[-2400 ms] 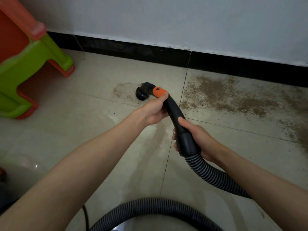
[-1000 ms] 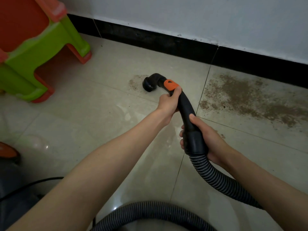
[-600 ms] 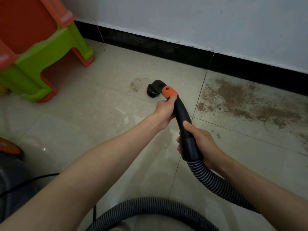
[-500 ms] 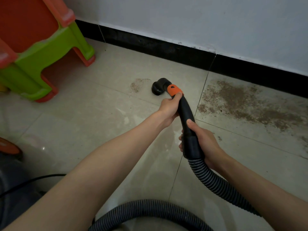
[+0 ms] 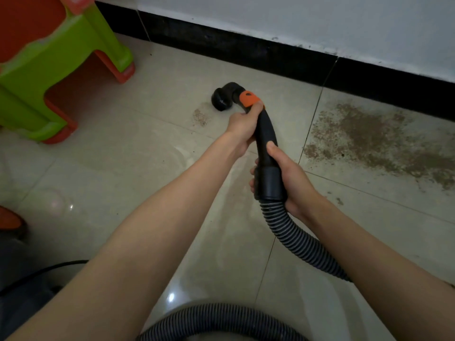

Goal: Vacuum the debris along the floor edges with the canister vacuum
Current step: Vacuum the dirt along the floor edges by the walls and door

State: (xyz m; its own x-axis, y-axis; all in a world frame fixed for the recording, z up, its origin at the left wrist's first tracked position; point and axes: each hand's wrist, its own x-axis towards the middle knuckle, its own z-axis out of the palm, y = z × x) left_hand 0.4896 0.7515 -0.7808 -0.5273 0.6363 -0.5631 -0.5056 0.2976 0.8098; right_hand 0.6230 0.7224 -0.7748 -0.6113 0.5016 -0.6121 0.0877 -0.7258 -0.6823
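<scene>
I hold a black curved vacuum handle (image 5: 264,129) with an orange slider (image 5: 248,98) near its tip. My left hand (image 5: 242,127) grips the upper part just below the slider. My right hand (image 5: 288,178) grips the lower cuff where the ribbed grey hose (image 5: 295,238) joins. The round black nozzle mouth (image 5: 220,100) hovers just above the tile, right beside a small patch of brown debris (image 5: 200,117). A much larger spread of brown debris (image 5: 376,141) lies on the tile to the right, near the black baseboard (image 5: 270,55).
A green and orange plastic stool (image 5: 49,67) stands at the upper left. The hose loops back along the bottom edge (image 5: 221,321). A dark cord (image 5: 41,270) and a dark orange-topped object (image 5: 9,222) sit at the left edge. White wall above the baseboard.
The nozzle has swept over the small left debris patch, which has shrunk to a small remnant. The view shifted slightly right and closer; both hands keep their grip.
</scene>
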